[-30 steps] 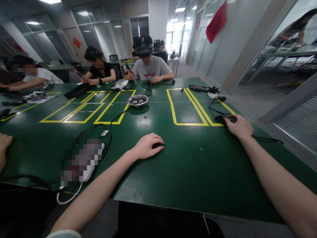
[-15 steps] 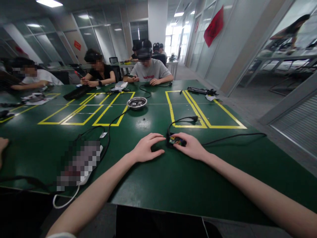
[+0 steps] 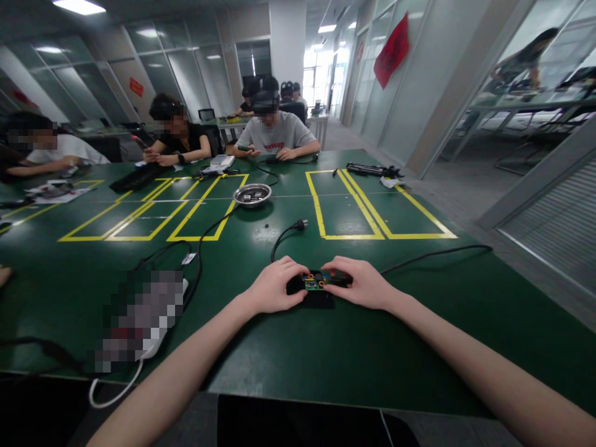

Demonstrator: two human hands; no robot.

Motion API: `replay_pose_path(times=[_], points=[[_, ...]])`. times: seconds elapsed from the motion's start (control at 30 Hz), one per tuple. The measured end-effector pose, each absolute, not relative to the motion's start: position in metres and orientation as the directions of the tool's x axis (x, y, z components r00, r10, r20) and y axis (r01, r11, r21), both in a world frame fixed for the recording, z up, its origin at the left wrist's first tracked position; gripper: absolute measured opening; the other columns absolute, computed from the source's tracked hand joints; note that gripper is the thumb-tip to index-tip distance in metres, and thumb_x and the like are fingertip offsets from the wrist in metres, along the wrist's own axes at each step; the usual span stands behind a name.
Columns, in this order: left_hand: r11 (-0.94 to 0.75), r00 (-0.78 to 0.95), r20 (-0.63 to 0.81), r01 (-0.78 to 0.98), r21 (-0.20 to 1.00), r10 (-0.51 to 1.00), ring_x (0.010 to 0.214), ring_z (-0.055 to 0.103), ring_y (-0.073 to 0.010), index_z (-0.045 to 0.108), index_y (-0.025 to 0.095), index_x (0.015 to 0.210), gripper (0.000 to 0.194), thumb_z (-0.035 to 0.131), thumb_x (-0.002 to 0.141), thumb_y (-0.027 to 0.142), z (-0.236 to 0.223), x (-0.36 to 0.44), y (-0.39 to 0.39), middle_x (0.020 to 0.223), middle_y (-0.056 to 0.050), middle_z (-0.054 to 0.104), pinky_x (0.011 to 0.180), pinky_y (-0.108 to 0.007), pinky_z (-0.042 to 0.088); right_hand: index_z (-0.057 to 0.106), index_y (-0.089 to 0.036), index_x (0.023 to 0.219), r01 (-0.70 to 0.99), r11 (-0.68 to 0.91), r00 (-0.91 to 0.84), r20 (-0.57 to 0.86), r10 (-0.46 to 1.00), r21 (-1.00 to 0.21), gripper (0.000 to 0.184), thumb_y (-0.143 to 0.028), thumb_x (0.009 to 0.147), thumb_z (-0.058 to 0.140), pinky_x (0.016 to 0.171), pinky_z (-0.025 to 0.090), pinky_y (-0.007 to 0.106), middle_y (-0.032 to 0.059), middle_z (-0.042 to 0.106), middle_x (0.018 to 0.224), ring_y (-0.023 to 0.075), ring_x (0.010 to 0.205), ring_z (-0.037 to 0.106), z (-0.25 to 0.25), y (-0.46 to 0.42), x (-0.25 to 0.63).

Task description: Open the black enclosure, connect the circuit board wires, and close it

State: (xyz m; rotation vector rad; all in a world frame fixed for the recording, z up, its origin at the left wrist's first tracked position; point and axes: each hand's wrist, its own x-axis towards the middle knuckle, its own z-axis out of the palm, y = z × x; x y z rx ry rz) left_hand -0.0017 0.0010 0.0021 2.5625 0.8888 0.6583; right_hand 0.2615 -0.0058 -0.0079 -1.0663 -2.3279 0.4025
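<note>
Circuit board between both hands' fingers, ends hidden by the grip.

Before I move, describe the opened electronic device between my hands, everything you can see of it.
The opened electronic device sits low at the near middle of the green table, its long side running left to right. A green circuit board with copper-coloured rings lies exposed amid black, plastic-looking parts. The left hand grips its left end, the right hand its right, fingers hiding both ends. A black cord with a plug emerges beyond the left hand; its join is hidden. Finer components are too small to identify.
</note>
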Motion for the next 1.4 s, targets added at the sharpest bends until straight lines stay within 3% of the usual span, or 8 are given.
replay_pose_path(times=[0.13, 0.27, 0.73, 0.97, 1.27, 1.4], points=[[-0.753, 0.706, 0.309, 0.488, 0.442, 0.638, 0.106, 0.061, -0.0277, 0.068, 0.019, 0.115, 0.033, 0.066, 0.083, 0.024, 0.001, 0.0, 0.003, 0.11, -0.01, 0.072, 0.096, -0.043, 0.055, 0.074, -0.021, 0.087, 0.551, 0.636, -0.558, 0.329, 0.762, -0.541, 0.021, -0.038, 0.094, 0.064, 0.066, 0.051, 0.03, 0.0043, 0.072, 0.08, 0.0181, 0.07, 0.067, -0.006, -0.003, 0.267], [-0.758, 0.719, 0.294, 0.487, 0.433, 0.63, 0.112, 0.058, -0.0287, 0.064, 0.019, 0.129, 0.049, 0.065, 0.081, 0.023, 0.0, -0.002, 0.004, 0.123, -0.011, 0.07, 0.102, -0.046, 0.053, 0.074, -0.021, 0.087, 0.532, 0.624, -0.53, 0.349, 0.773, -0.573, 0.026, -0.039, 0.098, 0.06, 0.065, 0.05, 0.03, 0.0048, 0.072, 0.08, 0.0185, 0.071, 0.067, -0.004, -0.007, 0.262], [-0.77, 0.761, 0.255, 0.453, 0.45, 0.597, 0.126, 0.057, -0.0321, 0.064, 0.023, 0.128, 0.053, 0.077, 0.078, 0.035, 0.0, -0.01, 0.01, 0.134, -0.012, 0.066, 0.11, -0.05, 0.046, 0.075, -0.023, 0.099, 0.577, 0.646, -0.551, 0.347, 0.759, -0.499, 0.033, -0.04, 0.105, 0.048, 0.075, 0.055, 0.033, 0.0063, 0.074, 0.089, 0.0213, 0.08, 0.07, -0.02, -0.003, 0.257], [-0.771, 0.768, 0.254, 0.437, 0.463, 0.588, 0.13, 0.056, -0.0331, 0.061, 0.022, 0.135, 0.072, 0.085, 0.074, 0.052, -0.003, -0.012, 0.013, 0.14, -0.014, 0.063, 0.112, -0.051, 0.044, 0.075, -0.022, 0.098, 0.559, 0.653, -0.572, 0.333, 0.75, -0.512, 0.03, -0.038, 0.104, 0.051, 0.074, 0.054, 0.032, 0.0062, 0.075, 0.089, 0.0211, 0.079, 0.071, -0.02, -0.004, 0.255], [-0.777, 0.775, 0.27, 0.407, 0.48, 0.572, 0.131, 0.056, -0.0348, 0.062, 0.022, 0.135, 0.088, 0.092, 0.062, 0.06, -0.003, -0.012, 0.013, 0.138, -0.014, 0.065, 0.114, -0.051, 0.043, 0.075, -0.021, 0.1, 0.589, 0.675, -0.585, 0.342, 0.735, -0.444, 0.031, -0.039, 0.105, 0.051, 0.073, 0.055, 0.031, 0.0069, 0.075, 0.09, 0.0209, 0.079, 0.072, -0.023, -0.004, 0.255], [-0.775, 0.763, 0.287, 0.406, 0.483, 0.579, 0.127, 0.057, -0.0331, 0.063, 0.022, 0.133, 0.075, 0.086, 0.071, 0.059, -0.002, -0.01, 0.012, 0.135, -0.014, 0.066, 0.111, -0.05, 0.045, 0.075, -0.02, 0.101, 0.602, 0.689, -0.585, 0.365, 0.724, -0.404, 0.028, -0.037, 0.104, 0.052, 0.073, 0.055, 0.03, 0.0067, 0.076, 0.09, 0.0196, 0.079, 0.072, -0.025, -0.004, 0.255]])
